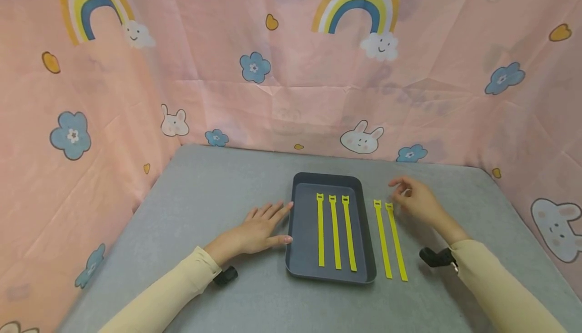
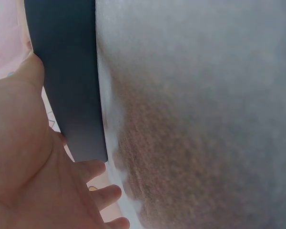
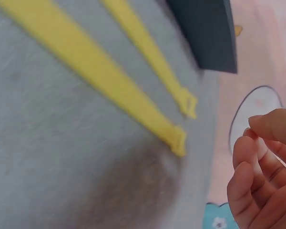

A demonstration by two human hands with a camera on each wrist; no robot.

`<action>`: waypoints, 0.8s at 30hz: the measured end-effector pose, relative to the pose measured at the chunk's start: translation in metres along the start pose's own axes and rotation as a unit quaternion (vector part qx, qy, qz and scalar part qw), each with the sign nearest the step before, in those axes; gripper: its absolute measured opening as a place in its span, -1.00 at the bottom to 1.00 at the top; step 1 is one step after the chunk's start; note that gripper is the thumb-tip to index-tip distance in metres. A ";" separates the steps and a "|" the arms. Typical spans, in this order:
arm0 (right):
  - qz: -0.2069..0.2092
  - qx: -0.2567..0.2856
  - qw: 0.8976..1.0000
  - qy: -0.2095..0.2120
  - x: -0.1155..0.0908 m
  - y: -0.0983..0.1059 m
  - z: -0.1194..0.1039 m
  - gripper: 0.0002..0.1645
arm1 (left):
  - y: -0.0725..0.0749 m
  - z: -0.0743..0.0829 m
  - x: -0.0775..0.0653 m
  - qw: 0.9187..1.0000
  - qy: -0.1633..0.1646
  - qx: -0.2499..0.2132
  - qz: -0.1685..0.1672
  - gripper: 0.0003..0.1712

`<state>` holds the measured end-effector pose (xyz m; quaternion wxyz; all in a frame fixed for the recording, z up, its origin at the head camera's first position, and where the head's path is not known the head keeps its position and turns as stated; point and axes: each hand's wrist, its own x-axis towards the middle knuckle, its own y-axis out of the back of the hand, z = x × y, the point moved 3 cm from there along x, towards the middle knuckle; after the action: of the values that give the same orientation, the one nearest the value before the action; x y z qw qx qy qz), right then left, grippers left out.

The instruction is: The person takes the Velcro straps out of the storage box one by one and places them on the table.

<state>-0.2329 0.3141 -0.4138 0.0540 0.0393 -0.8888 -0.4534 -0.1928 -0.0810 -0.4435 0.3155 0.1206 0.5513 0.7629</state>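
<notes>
A dark grey rectangular tray (image 1: 301,232) stands on the table with three yellow cable straps lying lengthwise in it: a left one (image 1: 321,232), a middle one (image 1: 335,232) and a right one (image 1: 349,234). Each has a slotted head at its far end. My left hand (image 1: 259,229) rests spread at the tray's left side, thumb and fingertips against the wall. To the right of the tray, two more yellow straps, an inner one (image 1: 383,239) and an outer one (image 1: 397,242), lie on the table. Above and right of their heads hovers my right hand (image 1: 418,201), fingers loosely bent, holding nothing.
The grey table (image 1: 218,186) ends at a pink printed curtain (image 1: 291,105) at the back and both sides. Dark wrist-worn cameras sit under the left sleeve (image 1: 182,277) and beside the right sleeve (image 1: 495,277).
</notes>
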 end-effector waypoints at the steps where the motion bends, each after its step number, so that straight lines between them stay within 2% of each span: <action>1: 0.002 0.000 1.000 0.002 0.000 0.001 -0.003 -0.65 | 0.000 0.000 0.000 1.000 0.000 0.001 0.000 -0.04; 10: -0.002 0.013 1.000 0.024 0.006 0.000 -0.036 -0.66 | 0.001 0.002 -0.001 1.000 0.003 -0.001 0.001 -0.05; 24: -0.032 0.062 0.996 0.049 0.017 -0.019 -0.083 -0.66 | 0.000 0.002 0.000 1.000 0.003 0.002 -0.005 -0.04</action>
<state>-0.2380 0.2347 -0.3795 0.0806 0.0937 -0.9097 -0.3965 -0.1915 -0.0796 -0.4426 0.3178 0.1163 0.5539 0.7607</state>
